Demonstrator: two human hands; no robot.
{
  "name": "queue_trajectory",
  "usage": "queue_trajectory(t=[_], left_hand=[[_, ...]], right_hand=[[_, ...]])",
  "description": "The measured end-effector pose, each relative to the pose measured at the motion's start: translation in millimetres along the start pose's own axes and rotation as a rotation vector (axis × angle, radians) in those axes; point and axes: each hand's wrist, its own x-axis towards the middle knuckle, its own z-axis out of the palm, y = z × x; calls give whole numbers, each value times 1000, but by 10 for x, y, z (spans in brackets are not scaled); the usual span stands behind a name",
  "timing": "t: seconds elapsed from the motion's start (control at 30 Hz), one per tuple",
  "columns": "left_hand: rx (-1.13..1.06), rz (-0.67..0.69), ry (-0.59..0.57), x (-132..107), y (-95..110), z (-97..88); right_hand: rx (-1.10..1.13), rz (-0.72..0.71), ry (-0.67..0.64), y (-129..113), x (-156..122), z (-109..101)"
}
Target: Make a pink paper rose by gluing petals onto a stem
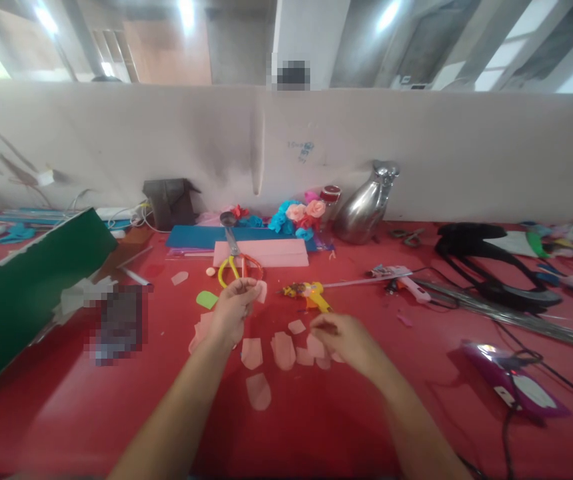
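Note:
My left hand [233, 310] is closed in a pinch, with a small pink paper petal [262, 292] showing at its fingertips. My right hand [343, 337] is low over the red table, its thumb and fingers bent together. Just under those fingertips lies another pink petal [315, 346]; whether they grip it I cannot make out. Several cut petals [283, 351] are spread between and below my hands. Scissors [233, 250] with yellow and red handles lie beyond my left hand. A yellow glue gun [311, 293] lies just beyond my right hand.
Paper flowers [299, 217], a steel jug [366, 203] and pink paper sheets [266, 253] are at the back. A green board [41, 293] stands on the left. To the right are a second glue gun [403, 280], wire stems [496, 313] and a purple iron [516, 383] with its cord.

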Motion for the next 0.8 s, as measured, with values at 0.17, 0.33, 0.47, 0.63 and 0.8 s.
queue_trajectory(t=[0.17,0.33,0.47,0.63,0.8], left_hand=[[-4,-71,-28,-9,-45,22],[-76,-89,-43,0,-38,41],[-41,-86,-30,39,-23,-12],[115,-106,-23,70,-33,-72],[58,-98,-33,26,-10,-21]], right_hand=[[-92,-165,207,-170,87,176],[291,-174,8,-496,285,459],[364,-134,9,-502,372,492],[321,-118,-5,-458,406,354],[312,-195,-178,-539,410,399]])
